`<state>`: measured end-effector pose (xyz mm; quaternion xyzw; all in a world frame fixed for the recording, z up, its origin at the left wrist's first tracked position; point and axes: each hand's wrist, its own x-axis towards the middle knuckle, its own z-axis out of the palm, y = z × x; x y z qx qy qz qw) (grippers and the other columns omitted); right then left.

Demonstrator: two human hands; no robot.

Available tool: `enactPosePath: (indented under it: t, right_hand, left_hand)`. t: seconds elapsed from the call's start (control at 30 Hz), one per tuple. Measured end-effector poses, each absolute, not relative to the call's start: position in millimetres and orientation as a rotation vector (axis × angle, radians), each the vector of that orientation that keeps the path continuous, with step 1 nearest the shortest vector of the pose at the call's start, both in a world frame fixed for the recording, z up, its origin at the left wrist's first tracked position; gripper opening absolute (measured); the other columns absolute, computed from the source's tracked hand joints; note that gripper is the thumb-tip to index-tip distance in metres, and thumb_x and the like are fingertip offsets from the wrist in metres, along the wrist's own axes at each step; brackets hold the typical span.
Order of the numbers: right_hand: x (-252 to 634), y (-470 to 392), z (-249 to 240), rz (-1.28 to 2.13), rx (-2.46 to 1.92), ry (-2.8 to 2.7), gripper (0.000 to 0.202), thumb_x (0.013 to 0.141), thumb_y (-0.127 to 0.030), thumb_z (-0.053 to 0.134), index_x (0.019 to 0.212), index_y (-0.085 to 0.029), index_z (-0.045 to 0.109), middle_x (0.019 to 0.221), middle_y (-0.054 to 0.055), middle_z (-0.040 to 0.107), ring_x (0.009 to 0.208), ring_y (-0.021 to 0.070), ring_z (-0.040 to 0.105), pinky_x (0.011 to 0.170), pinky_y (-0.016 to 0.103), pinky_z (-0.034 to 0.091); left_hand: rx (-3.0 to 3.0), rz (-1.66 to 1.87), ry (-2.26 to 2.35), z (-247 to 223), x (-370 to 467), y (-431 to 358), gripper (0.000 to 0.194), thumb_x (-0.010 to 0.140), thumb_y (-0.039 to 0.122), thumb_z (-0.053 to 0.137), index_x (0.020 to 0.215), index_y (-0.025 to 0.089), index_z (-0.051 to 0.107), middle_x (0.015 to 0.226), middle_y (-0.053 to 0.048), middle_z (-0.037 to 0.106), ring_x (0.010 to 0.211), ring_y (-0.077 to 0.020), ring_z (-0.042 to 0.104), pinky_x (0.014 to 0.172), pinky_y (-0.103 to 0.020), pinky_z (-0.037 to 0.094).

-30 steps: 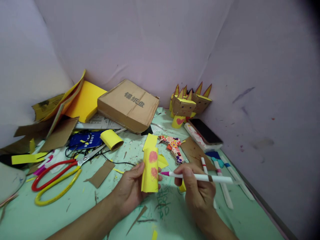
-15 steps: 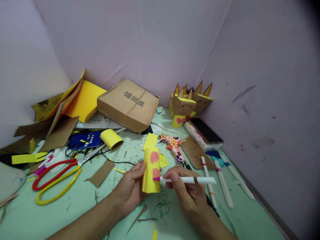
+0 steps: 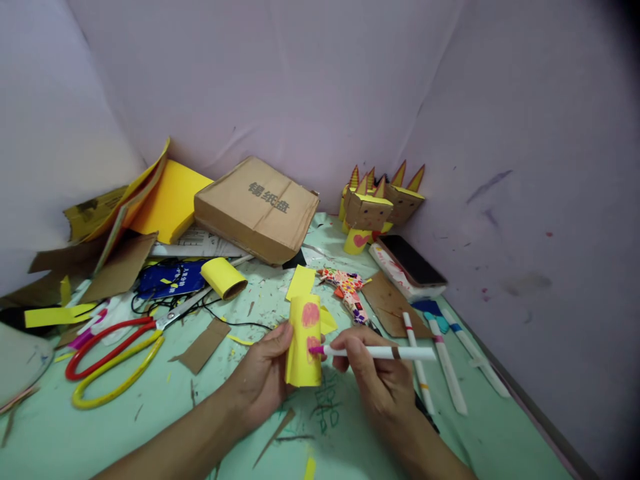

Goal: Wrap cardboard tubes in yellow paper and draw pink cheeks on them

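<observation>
A yellow paper tube (image 3: 299, 357) stands in the grip of my left hand (image 3: 265, 373), its thumb along the left side. Two pinkish-red patches show on the tube's face, one above the other. My right hand (image 3: 377, 377) pinches a white marker (image 3: 383, 352) that lies nearly level. The marker's magenta tip is at the lower patch and seems to touch it. Behind the tube lie yellow paper scraps (image 3: 301, 283) and a colourfully patterned glue gun (image 3: 345, 287), partly hidden by my right hand.
Red-and-yellow-handled scissors (image 3: 117, 353) and a second yellow tube (image 3: 220, 277) lie left. A cardboard box (image 3: 255, 210) sits behind. Rightward are several markers (image 3: 447, 373), a phone (image 3: 413, 259) on a white packet, and cardboard figures (image 3: 370, 210) with spikes. Walls enclose the table (image 3: 165, 437).
The marker tip has moved slightly up and right on the lower patch, and my right hand with it. More of the lower patch is coloured. My left hand keeps its hold.
</observation>
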<state>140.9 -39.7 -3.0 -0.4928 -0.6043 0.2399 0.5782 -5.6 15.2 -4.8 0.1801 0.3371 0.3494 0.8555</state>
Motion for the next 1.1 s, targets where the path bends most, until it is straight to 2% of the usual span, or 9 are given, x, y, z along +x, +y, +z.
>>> enactPosePath:
  t: [0.17,0.3,0.53,1.1]
  right_hand:
    - [140.7,-39.4,-1.2,0.580,-1.121,-1.432,0.023,0.092,-0.025,0.045,0.078,-0.020,0.064,0.062,-0.002,0.059,0.057,0.0114,0.056,0.053,0.021,0.042]
    - [140.3,-38.9,-1.8,0.544,-1.139,-1.419,0.024,0.092,-0.025,0.046,0.077,-0.019,0.063,0.063,-0.001,0.060,0.057,0.0121,0.056,0.053,0.022,0.042]
    - [142.1,-38.7,-0.3,0.540,-1.163,-1.449,0.029,0.092,-0.027,0.043,0.072,-0.018,0.062,0.056,-0.001,0.057,0.052,0.0119,0.054,0.050,0.022,0.040]
    - [141.5,-39.7,-1.4,0.582,-1.137,-1.446,0.025,0.092,-0.026,0.045,0.075,-0.019,0.063,0.059,-0.002,0.058,0.055,0.0116,0.055,0.052,0.021,0.041]
  left_hand:
    - [0.392,0.719,0.700,-4.4,-5.7,15.9,0.021,0.088,0.019,0.049,0.104,0.008,0.056,0.095,-0.015,0.070,0.084,-0.0216,0.066,0.078,-0.033,0.050]
    - [0.389,0.721,0.669,-4.7,-5.9,16.1,0.022,0.088,0.020,0.049,0.104,0.008,0.057,0.096,-0.016,0.070,0.086,-0.0223,0.067,0.078,-0.033,0.050]
    - [0.374,0.726,0.661,-7.6,-7.1,17.4,0.016,0.087,0.019,0.050,0.096,0.009,0.059,0.081,-0.011,0.070,0.071,-0.0189,0.066,0.069,-0.030,0.051]
    - [0.378,0.723,0.697,-3.7,-6.5,17.6,0.016,0.088,0.019,0.047,0.095,0.008,0.058,0.080,-0.012,0.070,0.070,-0.0173,0.066,0.068,-0.029,0.050]
